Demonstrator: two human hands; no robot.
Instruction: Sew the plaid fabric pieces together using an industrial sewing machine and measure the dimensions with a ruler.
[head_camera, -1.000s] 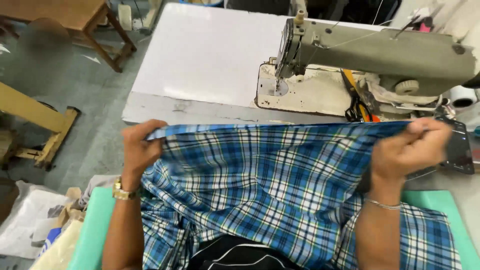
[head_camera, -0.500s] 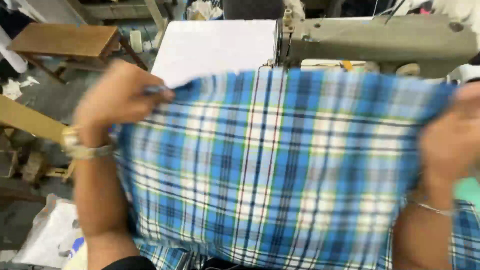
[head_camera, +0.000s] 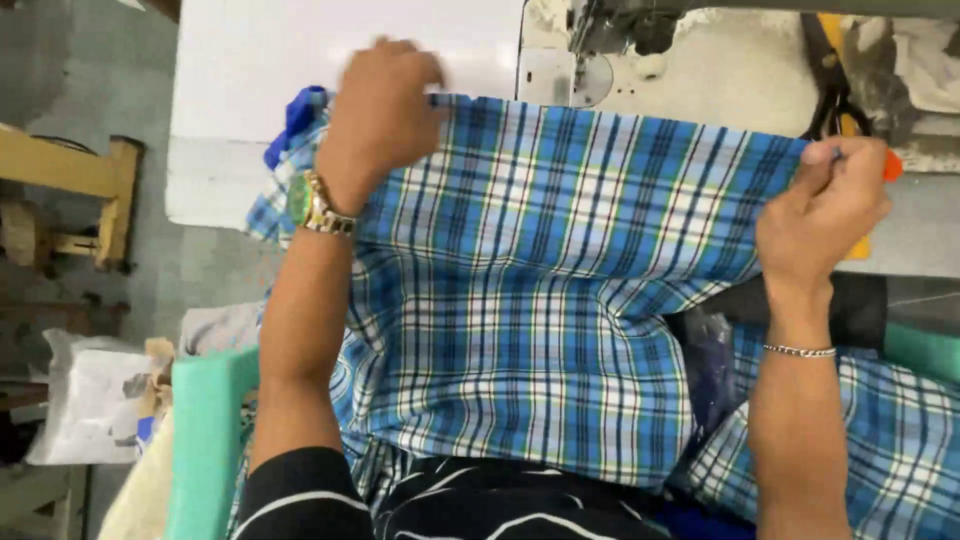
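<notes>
Fingers (head_camera: 835, 160) pinch blue plaid cloth (head_camera: 560, 300) stretched flat.

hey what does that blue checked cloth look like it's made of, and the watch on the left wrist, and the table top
Checked cloth: thin woven fabric, likely cotton, matte; it drapes and creases softly. Watch: metal, gold-toned and shiny, with a green face. Table top: smooth white laminate or painted board, by its flat, even sheen; which one is unclear.
</notes>
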